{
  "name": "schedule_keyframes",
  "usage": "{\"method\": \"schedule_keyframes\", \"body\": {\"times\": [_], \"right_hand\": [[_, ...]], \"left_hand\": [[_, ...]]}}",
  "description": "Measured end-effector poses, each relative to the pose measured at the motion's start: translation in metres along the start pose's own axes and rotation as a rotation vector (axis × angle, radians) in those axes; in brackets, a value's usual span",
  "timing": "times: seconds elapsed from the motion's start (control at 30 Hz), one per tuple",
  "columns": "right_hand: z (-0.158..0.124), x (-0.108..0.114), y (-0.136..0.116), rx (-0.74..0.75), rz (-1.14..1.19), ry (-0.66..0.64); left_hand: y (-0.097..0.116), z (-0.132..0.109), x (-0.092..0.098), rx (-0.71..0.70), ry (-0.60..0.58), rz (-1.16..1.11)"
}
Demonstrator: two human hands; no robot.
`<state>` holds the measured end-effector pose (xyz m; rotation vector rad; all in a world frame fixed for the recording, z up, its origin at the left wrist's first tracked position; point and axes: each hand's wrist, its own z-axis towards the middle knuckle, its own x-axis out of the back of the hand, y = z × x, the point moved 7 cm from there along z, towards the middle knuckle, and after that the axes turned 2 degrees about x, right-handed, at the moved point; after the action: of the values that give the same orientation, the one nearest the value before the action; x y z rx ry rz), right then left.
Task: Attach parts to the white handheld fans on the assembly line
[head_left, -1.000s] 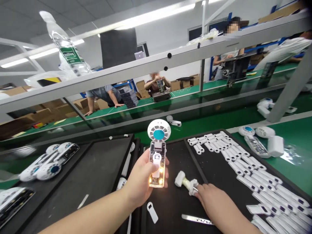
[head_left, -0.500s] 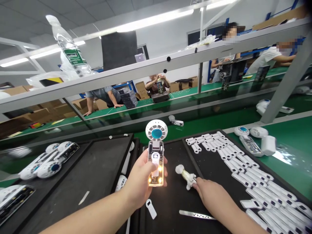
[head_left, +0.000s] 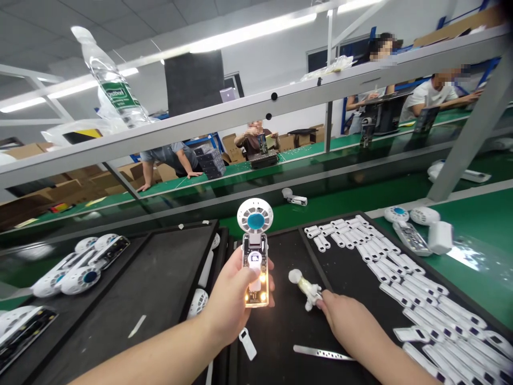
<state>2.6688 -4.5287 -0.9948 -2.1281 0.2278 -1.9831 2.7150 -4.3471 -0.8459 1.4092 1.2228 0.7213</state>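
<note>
My left hand (head_left: 230, 307) clamps the lit handheld fan (head_left: 255, 251), hiding its sides, while my right hand (head_left: 344, 321) pinches an indistinct white part (head_left: 304, 287) on the open black tray (head_left: 282, 329).

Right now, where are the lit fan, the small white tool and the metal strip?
lit fan (head_left: 255, 247): head view, on its clear body above the thumb.
small white tool (head_left: 304, 286): head view, on its middle shaft.
metal strip (head_left: 323, 353): head view, on the middle of its length.
</note>
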Motion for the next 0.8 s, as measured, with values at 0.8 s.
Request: {"method": "schedule_keyframes", "body": {"times": [0.8], "right_hand": [[-0.033, 0.075, -0.013, 0.209, 0.391, 0.417]], "left_hand": [[-0.018, 0.004, 0.007, 0.129, 0.144, -0.106]]}}
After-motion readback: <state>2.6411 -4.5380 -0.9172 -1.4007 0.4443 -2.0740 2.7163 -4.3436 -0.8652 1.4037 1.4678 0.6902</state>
